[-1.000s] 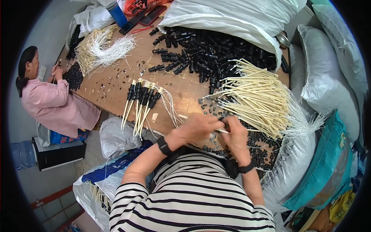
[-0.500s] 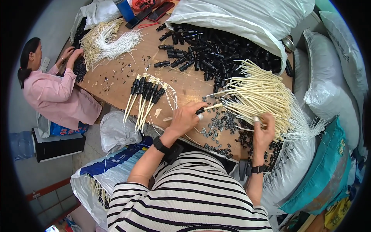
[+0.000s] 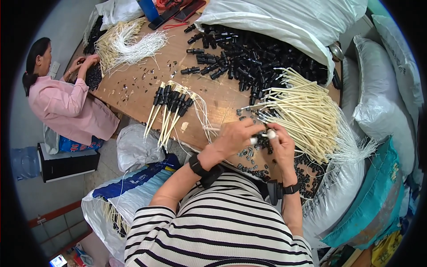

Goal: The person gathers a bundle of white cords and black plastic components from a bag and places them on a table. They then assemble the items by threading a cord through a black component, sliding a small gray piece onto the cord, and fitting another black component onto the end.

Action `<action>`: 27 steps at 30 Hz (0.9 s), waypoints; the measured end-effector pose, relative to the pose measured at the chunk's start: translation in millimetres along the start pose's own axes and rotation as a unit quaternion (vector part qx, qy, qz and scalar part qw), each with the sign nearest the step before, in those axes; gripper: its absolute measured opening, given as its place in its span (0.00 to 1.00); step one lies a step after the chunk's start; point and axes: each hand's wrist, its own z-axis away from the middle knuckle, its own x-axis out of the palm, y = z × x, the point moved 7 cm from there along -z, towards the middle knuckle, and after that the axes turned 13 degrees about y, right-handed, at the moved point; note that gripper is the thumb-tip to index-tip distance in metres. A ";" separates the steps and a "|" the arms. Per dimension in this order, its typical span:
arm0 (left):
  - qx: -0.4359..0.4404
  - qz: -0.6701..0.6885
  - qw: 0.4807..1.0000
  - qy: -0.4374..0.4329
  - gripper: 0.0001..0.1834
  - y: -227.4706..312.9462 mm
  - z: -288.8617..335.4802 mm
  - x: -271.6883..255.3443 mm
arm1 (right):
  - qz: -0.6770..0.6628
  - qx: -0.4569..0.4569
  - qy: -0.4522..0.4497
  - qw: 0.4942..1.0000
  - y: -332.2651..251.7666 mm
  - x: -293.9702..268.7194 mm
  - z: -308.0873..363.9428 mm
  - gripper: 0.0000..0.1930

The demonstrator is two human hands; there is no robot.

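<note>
Both of my hands meet near the table's front edge. My left hand (image 3: pixel 238 137) is closed on a cream tube (image 3: pixel 212 129), whose end sticks out past the hand's left side; the rest lies hidden in the fingers. My right hand (image 3: pixel 282 144) pinches at the left fingertips; whatever is between its fingers is too small to make out. White covers show on a finger of each hand. Small dark clips (image 3: pixel 247 153) lie scattered beneath the hands. Right of them is a heap of cream tubes (image 3: pixel 307 107) with white wires. Several tubes with black fittings (image 3: pixel 171 104) lie in a row at left.
A pile of black fittings (image 3: pixel 235 58) spills from a white sack (image 3: pixel 271 18) at the back. Full sacks (image 3: pixel 382 98) crowd the right side. A person in pink (image 3: pixel 66 100) works at the far left beside another tube bundle (image 3: pixel 120 46). Phones (image 3: pixel 189 11) lie at the back.
My right hand has moved left from the tube heap to my left hand. My left hand has shifted right, and the black fitting seen in it earlier is now hidden.
</note>
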 end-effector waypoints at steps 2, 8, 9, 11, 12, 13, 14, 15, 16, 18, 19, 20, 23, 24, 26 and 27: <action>-0.038 0.043 0.998 -0.013 0.20 -24.5 6.0 -0.7 | -0.121 0.103 0.019 0.987 7.6 -16.6 -2.4 0.14; -0.035 0.069 0.997 0.009 0.19 -3.7 1.3 1.8 | -0.116 -0.007 -0.006 0.993 -6.9 8.6 -0.8 0.12; -0.034 0.068 0.997 0.010 0.19 -12.7 2.9 1.2 | -0.147 0.073 0.054 0.985 4.2 -4.7 -3.5 0.13; -0.125 -0.004 0.992 0.026 0.12 -52.4 16.3 -10.0 | -0.359 0.163 0.074 0.916 10.7 -28.9 -4.6 0.15; -0.127 -0.007 0.992 0.024 0.12 -63.2 21.0 -13.8 | -0.379 0.149 0.099 0.908 8.9 -39.8 -5.4 0.18; -0.174 -0.021 0.984 0.008 0.10 -77.1 24.9 -14.0 | -0.371 0.121 0.077 0.917 -5.9 -41.1 -7.8 0.20; -0.220 -0.036 0.975 -0.009 0.08 -87.6 30.3 -12.6 | -0.405 0.129 0.080 0.902 -9.8 -43.5 -7.9 0.20; -0.220 -0.035 0.975 -0.013 0.08 -88.9 33.5 -10.9 | -0.438 0.137 0.083 0.885 -11.0 -45.9 -7.2 0.19; -0.250 -0.029 0.968 0.013 0.08 -93.6 34.5 -11.6 | -0.477 0.113 0.110 0.865 -6.1 -62.0 -13.3 0.18; -0.281 -0.024 0.959 0.038 0.09 -97.0 32.7 -17.3 | -0.472 0.111 0.189 0.854 13.2 -101.6 -22.9 0.14; -0.279 -0.003 0.960 0.017 0.08 -94.0 27.0 -16.2 | -0.472 0.110 0.194 0.853 10.8 -98.6 -21.7 0.14; -0.280 0.019 0.960 -0.004 0.07 -89.1 26.4 -12.9 | -0.270 0.050 0.171 0.946 -5.8 -90.6 -18.4 0.11; -0.301 0.240 0.922 0.036 0.08 -73.6 25.6 16.5 | 0.137 -0.155 -0.049 0.977 -45.0 -8.5 4.7 0.13; -0.344 0.222 0.912 -0.016 0.10 -61.5 21.1 22.0 | 0.220 -0.200 -0.078 0.952 -45.1 11.2 13.3 0.14; -0.344 0.228 0.911 -0.028 0.09 -56.6 23.7 35.5 | 0.299 -0.245 -0.111 0.916 -36.7 33.8 24.4 0.14; -0.346 0.232 0.909 -0.039 0.08 -55.9 25.8 39.8 | 0.324 -0.229 -0.116 0.910 -29.4 38.3 26.8 0.14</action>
